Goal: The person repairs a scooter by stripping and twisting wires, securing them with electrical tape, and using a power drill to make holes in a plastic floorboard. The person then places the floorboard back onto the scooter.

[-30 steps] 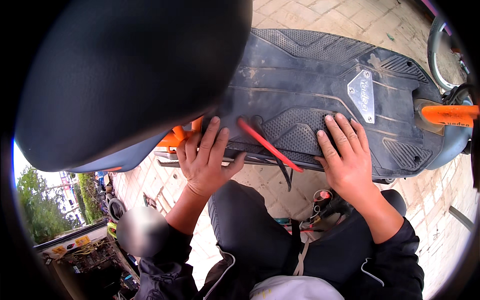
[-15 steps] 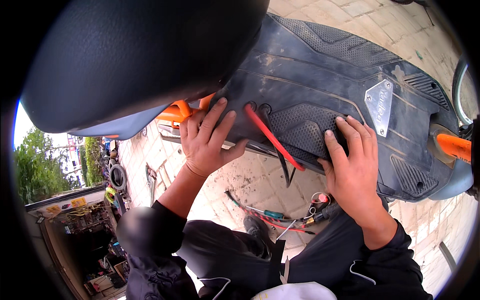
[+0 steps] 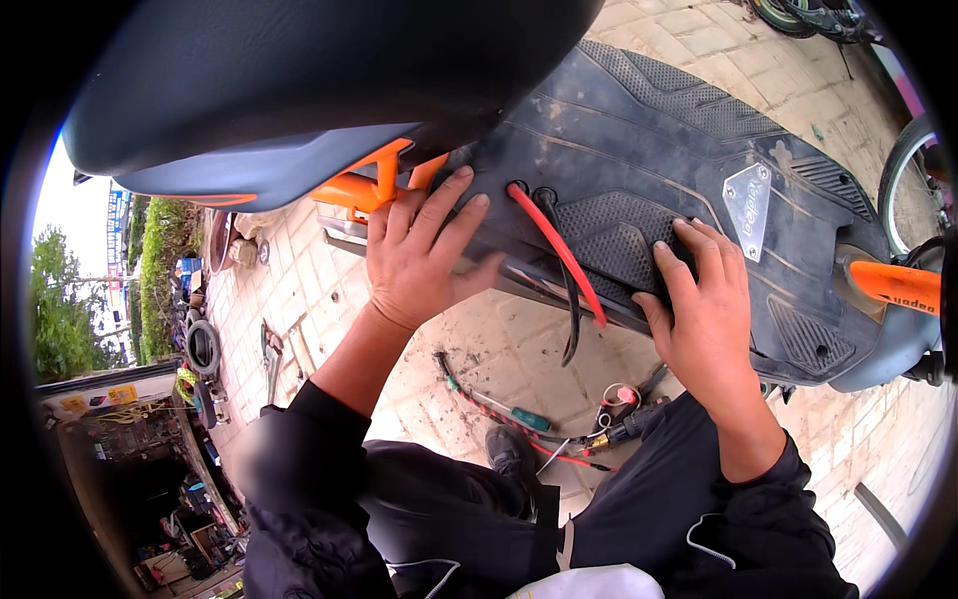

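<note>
The left hand (image 3: 414,255) lay flat with its fingers (image 3: 439,205) spread and released, pressing the near edge of the scooter's black rubber floor mat (image 3: 639,130). Just right of those fingertips a red cable (image 3: 559,250) and a black cable (image 3: 569,290) came out of holes in the mat and hung down over its edge. The right hand (image 3: 704,309) lay beyond the cables, its fingers (image 3: 689,260) also open and flat on a ribbed patch of the mat, gripping nothing. Just left of the left fingers stood an orange frame bracket (image 3: 374,185) under the dark scooter seat (image 3: 299,80). Right of the right fingers a silver badge plate (image 3: 748,205) sat on the mat. Below both hands, on the paved ground (image 3: 499,349), lay a green-handled screwdriver (image 3: 519,414) and loose wires (image 3: 599,434).
</note>
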{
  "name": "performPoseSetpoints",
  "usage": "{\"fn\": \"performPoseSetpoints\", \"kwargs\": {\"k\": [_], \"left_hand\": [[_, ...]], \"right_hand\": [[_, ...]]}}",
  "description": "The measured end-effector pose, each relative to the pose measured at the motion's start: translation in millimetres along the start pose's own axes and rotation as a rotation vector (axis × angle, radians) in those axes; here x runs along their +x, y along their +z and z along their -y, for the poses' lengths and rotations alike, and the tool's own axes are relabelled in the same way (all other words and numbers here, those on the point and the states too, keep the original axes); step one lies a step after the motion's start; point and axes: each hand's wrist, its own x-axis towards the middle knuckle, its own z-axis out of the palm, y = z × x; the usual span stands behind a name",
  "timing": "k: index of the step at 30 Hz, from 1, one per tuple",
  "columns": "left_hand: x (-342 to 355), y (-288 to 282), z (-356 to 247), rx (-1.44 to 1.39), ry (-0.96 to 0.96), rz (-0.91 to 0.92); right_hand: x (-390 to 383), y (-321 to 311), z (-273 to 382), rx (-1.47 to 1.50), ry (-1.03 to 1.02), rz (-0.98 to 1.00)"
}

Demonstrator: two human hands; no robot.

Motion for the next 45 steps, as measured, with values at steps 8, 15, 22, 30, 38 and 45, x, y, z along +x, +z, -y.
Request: {"fn": "performPoseSetpoints", "kwargs": {"k": [8,15,22,30,38,45], "left_hand": [[-1,6,5,0.022,-0.008,-0.091],[-2,2,9,-0.049,0.002,-0.143],[-6,2,12,-0.144,0.020,-0.126],[-11,2,13,-0.185,0.006,-0.111],[-11,-2,15,-0.175,0.025,-0.085],[-7,-27,29,0.002,0.276,0.232]], "right_hand": [[-7,17,7,-0.124,-0.043,-0.089],[1,3,15,-0.171,-0.022,-0.013],[5,-5,24,-0.255,-0.004,0.063],[-14,-15,24,-0.262,0.155,0.088],[-70,-29,-18,-0.464,0.210,-0.013],[-80,-14,-35,-0.456,0.062,-0.141]]}}
